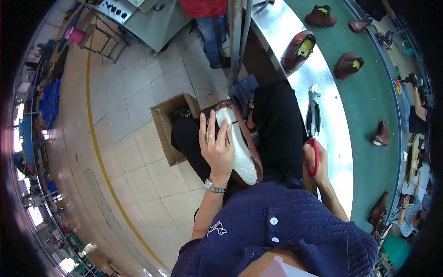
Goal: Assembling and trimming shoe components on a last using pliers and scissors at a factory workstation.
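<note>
Shiny bench top [340,177] is running beside a green surface [355,108] bearing brown shoes [347,67]. Across the lap [280,134], 1 white-soled shoe [239,145] is lying sole up; the left hand [217,150] is resting on it, fingers spread, while the right hand [322,165] is gripping a red-handled tool [316,154].

A box [167,138] stands left of the shoe [242,145], a bench [339,184] right. Farther right, boots [348,67] stand on a long surface [367,104].

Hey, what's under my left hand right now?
Your left hand lies partly over a white, sole-shaped piece edged with brown leather. Whatever your palm and fingers directly cover can't be seen.
</note>
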A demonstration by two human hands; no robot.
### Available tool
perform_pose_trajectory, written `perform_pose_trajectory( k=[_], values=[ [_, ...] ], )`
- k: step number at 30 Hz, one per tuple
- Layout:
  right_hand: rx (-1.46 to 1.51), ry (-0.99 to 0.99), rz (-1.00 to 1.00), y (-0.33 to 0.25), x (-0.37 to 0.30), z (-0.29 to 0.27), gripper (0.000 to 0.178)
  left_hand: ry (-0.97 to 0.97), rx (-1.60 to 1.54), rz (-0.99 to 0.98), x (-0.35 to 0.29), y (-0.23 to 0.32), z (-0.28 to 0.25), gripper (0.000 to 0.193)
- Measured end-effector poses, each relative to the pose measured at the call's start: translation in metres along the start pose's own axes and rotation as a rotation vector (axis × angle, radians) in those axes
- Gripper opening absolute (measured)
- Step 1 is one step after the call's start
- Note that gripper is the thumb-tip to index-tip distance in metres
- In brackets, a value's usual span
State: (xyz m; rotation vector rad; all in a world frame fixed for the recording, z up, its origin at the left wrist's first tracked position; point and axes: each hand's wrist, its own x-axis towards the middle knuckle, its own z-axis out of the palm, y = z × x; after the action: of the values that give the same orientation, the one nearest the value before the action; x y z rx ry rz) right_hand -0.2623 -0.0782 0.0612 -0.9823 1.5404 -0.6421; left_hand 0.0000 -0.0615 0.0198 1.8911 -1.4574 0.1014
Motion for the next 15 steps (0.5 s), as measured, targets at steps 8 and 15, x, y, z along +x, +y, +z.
perform_pose_trajectory(
  k=[8, 15],
  values=[
    [-0.454, 0.668, -0.122, 0.143, 0.052, -0.127, 0.037, 0.158, -0.041, 0.025, -0.005, 0.001, -0.001, 0.007],
    [-0.805, 0.730, 0.029, 0.162, 0.050, -0.154, 0.057, 0.194, 0.016, 0.020, -0.015, 0.001, -0.002, 0.007]
  ],
)
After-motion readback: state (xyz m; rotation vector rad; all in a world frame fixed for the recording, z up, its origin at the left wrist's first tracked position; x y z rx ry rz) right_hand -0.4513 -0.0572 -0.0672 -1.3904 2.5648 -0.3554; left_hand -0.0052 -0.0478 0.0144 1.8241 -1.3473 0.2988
